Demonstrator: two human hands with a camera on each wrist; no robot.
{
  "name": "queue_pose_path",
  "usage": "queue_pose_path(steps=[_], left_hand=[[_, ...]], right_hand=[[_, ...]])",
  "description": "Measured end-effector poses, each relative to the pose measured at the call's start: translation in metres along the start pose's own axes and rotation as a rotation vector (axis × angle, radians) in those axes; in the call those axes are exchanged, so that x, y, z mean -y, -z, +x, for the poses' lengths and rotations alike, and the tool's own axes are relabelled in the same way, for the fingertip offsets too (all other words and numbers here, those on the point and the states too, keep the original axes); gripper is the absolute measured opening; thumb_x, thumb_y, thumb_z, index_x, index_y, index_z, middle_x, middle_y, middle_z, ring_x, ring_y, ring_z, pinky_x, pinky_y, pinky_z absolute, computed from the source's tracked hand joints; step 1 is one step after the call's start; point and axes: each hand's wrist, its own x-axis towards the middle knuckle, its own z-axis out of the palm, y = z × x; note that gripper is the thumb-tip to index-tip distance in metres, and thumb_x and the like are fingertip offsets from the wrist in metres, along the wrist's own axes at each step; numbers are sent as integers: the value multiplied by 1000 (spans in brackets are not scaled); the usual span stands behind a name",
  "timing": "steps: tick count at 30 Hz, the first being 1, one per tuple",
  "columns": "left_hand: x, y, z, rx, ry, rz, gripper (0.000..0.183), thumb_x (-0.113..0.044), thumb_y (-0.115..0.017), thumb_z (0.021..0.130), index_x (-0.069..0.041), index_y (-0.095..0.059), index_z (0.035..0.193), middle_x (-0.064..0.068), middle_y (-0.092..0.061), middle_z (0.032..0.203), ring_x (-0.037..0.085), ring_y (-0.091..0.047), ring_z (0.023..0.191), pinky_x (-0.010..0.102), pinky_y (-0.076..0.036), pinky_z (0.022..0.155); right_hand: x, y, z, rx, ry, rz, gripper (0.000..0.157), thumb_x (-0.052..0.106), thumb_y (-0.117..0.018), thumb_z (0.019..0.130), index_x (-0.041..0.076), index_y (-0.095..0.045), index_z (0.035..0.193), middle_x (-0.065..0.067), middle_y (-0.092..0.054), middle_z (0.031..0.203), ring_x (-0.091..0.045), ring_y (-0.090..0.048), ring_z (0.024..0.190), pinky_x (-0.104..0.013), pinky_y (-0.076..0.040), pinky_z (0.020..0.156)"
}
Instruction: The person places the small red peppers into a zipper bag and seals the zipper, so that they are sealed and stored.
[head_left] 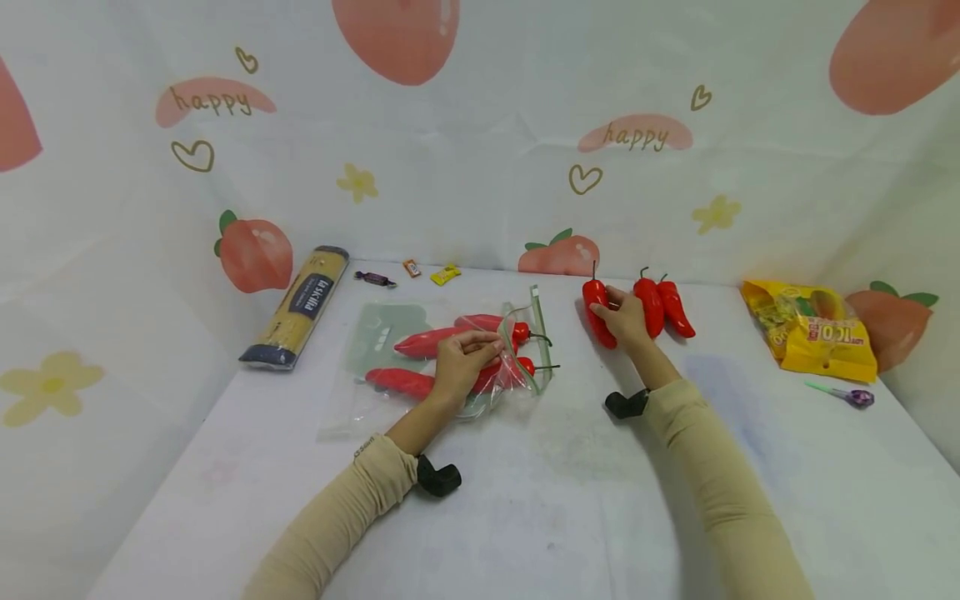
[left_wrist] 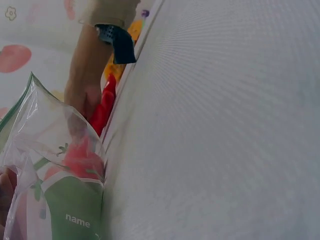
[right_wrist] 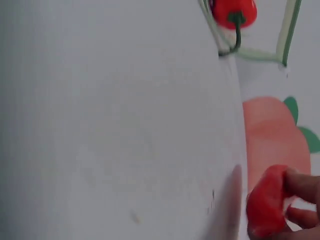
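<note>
A clear zip bag [head_left: 341, 412] with a green panel lies on the table, its mouth raised toward the right. Several red chili peppers [head_left: 423, 343] lie inside, and some green stems poke out of the opening. My left hand [head_left: 459, 365] pinches the bag's plastic near the mouth; in the left wrist view the bag [left_wrist: 37, 125] covers part of that hand. To the right, my right hand [head_left: 626, 318] grips a red chili pepper [head_left: 594, 293], also a red pepper [right_wrist: 267, 205] in the right wrist view. Just beyond that hand lie two more peppers [head_left: 677, 310].
A pasta pack [head_left: 292, 308] lies at the back left, near a dark wrapped candy [head_left: 375, 279], an orange candy [head_left: 412, 267] and a yellow candy [head_left: 446, 275]. On the right are a yellow snack bag [head_left: 813, 329] and a purple lollipop [head_left: 858, 398]. A printed cloth hangs behind.
</note>
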Motion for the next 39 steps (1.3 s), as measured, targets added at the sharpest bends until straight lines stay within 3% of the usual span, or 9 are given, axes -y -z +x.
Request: queue_pose_path(steps=[7,12,14,17,20,26,30,32,39], left_hand=[[1,0,-1,2,3,0,19,-6,-67,82,3,-67,98,9,-71,88,8,-66,73,24,-57,70],[1,1,0,1,2,16,19,-8,-67,82,1,-68,98,10,-71,90,9,-67,75,25,-57,72],[0,1,0,4,-1,6,18,-7,-67,82,1,-67,98,10,-71,90,9,-67,75,25,-57,72],[0,0,0,7,-2,-4,18,-8,-67,82,1,-68,98,10,-71,90,9,-67,75,25,-57,72],[-1,0,-2,10,4,8,19,-9,-67,82,0,-68,99,11,-71,92,10,-68,76,25,-57,73],[-1,1,-2,4,5,12,19,-10,-67,82,0,-68,99,11,-71,94,11,-68,78,26,-56,74],[-1,1,-2,2,-5,2,19,-8,-67,82,1,-68,99,10,-71,91,10,-68,76,26,-56,73],[0,0,-2,5,-12,0,19,-7,-67,82,2,-67,99,9,-71,89,10,-68,75,26,-57,72],[1,-1,-3,15,-11,-3,20,-7,-66,83,2,-66,100,9,-71,91,9,-68,75,25,-57,72]], right_hand=[[27,-16,-33,24,-152,484,73,6,-55,89,24,-15,148,-8,-22,149,-25,-24,135,-41,-34,109],[31,-29,-53,12,-166,694,77,2,-56,87,20,-10,146,-8,-16,150,-26,-23,137,-44,-34,107],[27,-34,-59,-8,-149,679,76,4,-59,86,17,-11,144,-10,-18,149,-27,-27,136,-44,-37,105],[20,-40,-66,-37,-147,544,70,15,-63,86,15,-19,140,-10,-24,146,-26,-34,130,-40,-43,101],[14,-44,-72,-13,-146,492,60,25,-58,90,10,-29,140,-11,-32,144,-23,-42,122,-35,-44,101],[7,-39,-75,31,-130,718,43,26,-51,93,4,-46,130,-6,-53,124,-11,-55,101,-28,-42,101],[3,-35,-73,49,-151,730,28,21,-58,89,7,-54,114,4,-58,100,-6,-58,88,-26,-45,96],[2,-37,-71,72,-136,682,23,19,-60,89,7,-56,108,7,-60,91,-4,-59,84,-23,-48,92],[6,-60,-70,135,47,336,36,21,-65,86,-6,-61,109,11,-62,76,-3,-56,71,-13,-53,68]])
